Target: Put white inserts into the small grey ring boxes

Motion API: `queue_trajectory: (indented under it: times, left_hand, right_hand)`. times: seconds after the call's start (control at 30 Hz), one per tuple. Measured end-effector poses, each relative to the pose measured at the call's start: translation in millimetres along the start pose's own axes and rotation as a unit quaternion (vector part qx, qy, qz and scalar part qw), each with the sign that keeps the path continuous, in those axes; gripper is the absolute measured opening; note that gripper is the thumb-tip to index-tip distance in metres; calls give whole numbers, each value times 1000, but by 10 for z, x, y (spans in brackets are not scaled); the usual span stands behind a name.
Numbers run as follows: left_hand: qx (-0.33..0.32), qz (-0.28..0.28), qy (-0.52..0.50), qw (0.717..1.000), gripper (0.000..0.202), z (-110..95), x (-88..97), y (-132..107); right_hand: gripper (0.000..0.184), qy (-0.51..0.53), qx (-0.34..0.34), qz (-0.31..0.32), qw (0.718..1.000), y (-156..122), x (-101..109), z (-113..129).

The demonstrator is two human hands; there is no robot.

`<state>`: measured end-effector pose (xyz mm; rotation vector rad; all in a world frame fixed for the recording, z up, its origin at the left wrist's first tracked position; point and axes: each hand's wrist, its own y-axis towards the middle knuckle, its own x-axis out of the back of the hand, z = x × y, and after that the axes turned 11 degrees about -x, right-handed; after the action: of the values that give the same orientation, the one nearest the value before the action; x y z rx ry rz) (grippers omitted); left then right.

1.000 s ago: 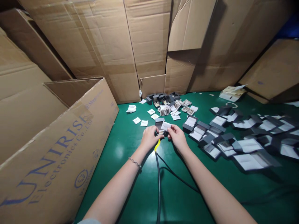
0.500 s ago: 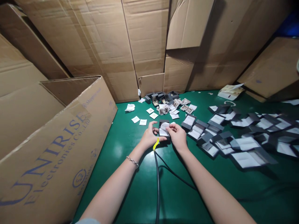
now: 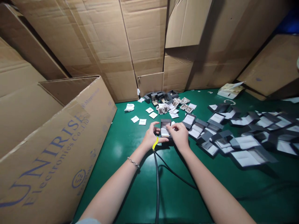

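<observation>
A small dark jewellery-style box (image 3: 165,122) stands with its lid up, between my two hands. My left hand (image 3: 151,136) holds it from the left, with the thumb along its front and the fingers bent at its side. My right hand (image 3: 179,134) has its fingertips pinched together inside the box, at the right edge of a white insert (image 3: 164,132). Part of the insert and the box's right side are hidden by these fingers. Just in front of my left hand, a yellow tag (image 3: 155,143) sits at the end of a black cable (image 3: 157,180).
Many open dark boxes with white linings (image 3: 247,143) spread over the green table (image 3: 130,193) at right. Behind my hands lie dark boxes (image 3: 161,97), beige inserts (image 3: 163,108) and white cards (image 3: 142,122). A large carton (image 3: 70,137) stands at left, with cardboard walls (image 3: 144,40) behind.
The white insert that stood up across the inside of the box's lid now lies lower, and the lid's inner face shows. My right hand has shifted slightly right.
</observation>
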<state>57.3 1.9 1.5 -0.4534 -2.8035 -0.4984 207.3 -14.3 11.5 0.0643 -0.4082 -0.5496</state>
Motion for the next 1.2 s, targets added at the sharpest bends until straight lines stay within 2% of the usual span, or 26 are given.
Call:
queue_trajectory:
  times: [0.07,0.13,0.23,0.33,0.67,0.93,1.2]
  left_hand:
    - [-3,3,-13,1000,85,12,-7,0]
    - [-8,7,-21,1000,87,11,-9,-2]
    - [-25,29,-11,999,88,-22,-6,-9]
    - [-42,46,18,998,89,-63,1,-19]
    - [-50,70,36,996,91,-113,8,-42]
    - [-46,75,20,996,92,-118,-4,-47]
    - [-31,50,-7,998,92,-66,-26,-36]
  right_hand:
    - [26,31,-33,14,999,20,-26,-14]
    - [35,81,-63,45,994,34,-52,-18]
    - [35,130,-62,109,983,40,-67,-2]
    - [28,131,-60,138,980,40,-47,25]
    - [23,76,-57,159,983,93,28,8]
    - [19,3,-25,123,992,99,45,21]
    - [24,64,-47,125,989,74,66,81]
